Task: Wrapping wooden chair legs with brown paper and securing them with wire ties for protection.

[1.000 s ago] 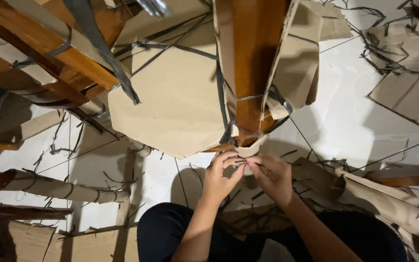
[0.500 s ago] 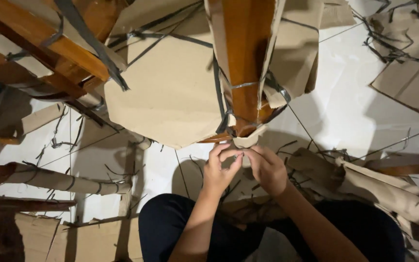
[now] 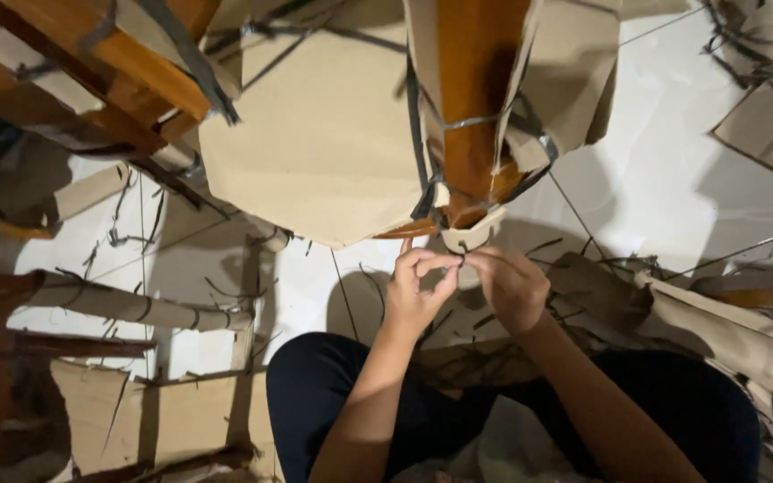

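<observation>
Your 2 hands sit a touch lower and closer to your lap than they did a second ago, and the dark strap end between them now looks drawn away from the wooden leg (image 3: pixel 474 98) rather than tucked against it, so by my reading the binding at the foot is coming loose, not yet off. Your left hand (image 3: pixel 418 291) is closed in a pinch, thumb and forefinger curled around the thin dark strap (image 3: pixel 461 260); your right hand (image 3: pixel 510 284) meets it from the other side, fingertips also pinched on that strap, just under the foot of the leg. The strap is narrow, flat and stiff, and more of it runs up the leg, holding the brown paper wrapping (image 3: pixel 558 80) in place. The leg itself is glossy, orange-brown wood, tapering down to a foot capped with a pale folded paper pad (image 3: pixel 469 234). Beside it hangs a large, many-sided sheet of cardboard (image 3: pixel 315 134), matte and flat with crisp edges. The white tiled floor (image 3: pixel 664 188) is smooth and strewn with cut strap pieces and crumpled, creased wrapping. To your left lies a paper-wrapped rail (image 3: pixel 127 306), banded at intervals. Your knees, in dark trousers (image 3: pixel 333 394), frame the bottom of the view.
</observation>
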